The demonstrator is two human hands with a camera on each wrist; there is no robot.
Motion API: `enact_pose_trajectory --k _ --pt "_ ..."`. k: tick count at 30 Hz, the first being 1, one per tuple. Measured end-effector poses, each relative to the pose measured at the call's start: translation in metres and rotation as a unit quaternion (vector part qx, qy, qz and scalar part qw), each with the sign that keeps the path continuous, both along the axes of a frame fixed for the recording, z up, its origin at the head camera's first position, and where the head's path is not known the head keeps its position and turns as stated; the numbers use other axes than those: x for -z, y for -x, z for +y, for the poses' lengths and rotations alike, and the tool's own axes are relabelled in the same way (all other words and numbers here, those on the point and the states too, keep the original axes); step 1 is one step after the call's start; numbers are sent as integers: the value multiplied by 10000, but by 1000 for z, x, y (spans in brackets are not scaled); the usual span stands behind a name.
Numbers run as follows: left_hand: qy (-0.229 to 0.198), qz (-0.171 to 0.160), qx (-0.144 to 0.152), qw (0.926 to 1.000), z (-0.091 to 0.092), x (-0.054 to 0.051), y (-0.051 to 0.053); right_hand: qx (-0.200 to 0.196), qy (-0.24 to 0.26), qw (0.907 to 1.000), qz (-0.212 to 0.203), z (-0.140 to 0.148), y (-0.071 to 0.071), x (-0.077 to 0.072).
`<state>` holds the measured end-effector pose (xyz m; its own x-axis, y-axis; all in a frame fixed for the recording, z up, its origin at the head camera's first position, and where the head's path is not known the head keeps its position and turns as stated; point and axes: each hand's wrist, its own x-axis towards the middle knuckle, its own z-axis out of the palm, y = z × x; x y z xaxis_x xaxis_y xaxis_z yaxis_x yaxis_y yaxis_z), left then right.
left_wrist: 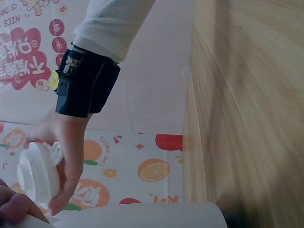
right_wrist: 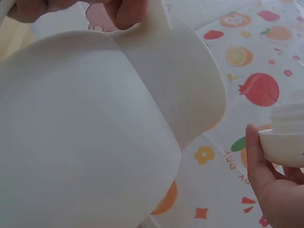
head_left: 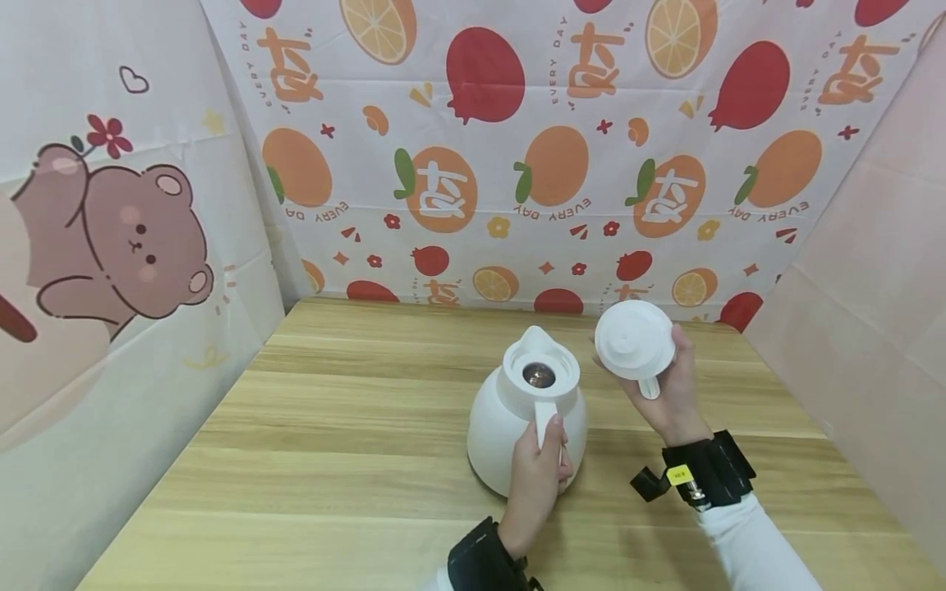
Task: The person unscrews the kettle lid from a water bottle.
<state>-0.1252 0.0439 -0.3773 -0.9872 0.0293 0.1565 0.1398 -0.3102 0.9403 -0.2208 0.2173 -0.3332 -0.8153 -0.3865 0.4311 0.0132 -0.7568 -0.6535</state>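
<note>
A white thermal jug (head_left: 491, 431) stands on the wooden table, its spout pointing to the back and its round mouth uncovered. The left hand (head_left: 538, 476) grips the jug's handle (head_left: 545, 414) from the front. To the right of the jug, the right hand (head_left: 668, 386) holds a white round lid (head_left: 634, 338) up in the air, its underside turned toward the head camera and a small tab (head_left: 649, 388) at its lower edge. In the right wrist view the jug's body (right_wrist: 85, 133) fills much of the picture, and the lid (right_wrist: 284, 147) sits in the fingers at the right.
The wooden table (head_left: 332, 460) reaches back to a fruit-printed cloth (head_left: 488, 189). A cloth with a bear (head_left: 140, 238) hangs on the left, a plain pale one (head_left: 872, 312) on the right. Black bands (head_left: 709, 472) are on both wrists.
</note>
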Motion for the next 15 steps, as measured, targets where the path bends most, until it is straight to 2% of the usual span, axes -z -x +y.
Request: enact_pose_trajectory --k 4,15 --pt "27 4 -14 10000 1 0 0 -540 591 9956 -485 8 0 8" --pt "151 165 -72 9997 2 3 2 -983 1264 9776 -1367 25 -3 30"
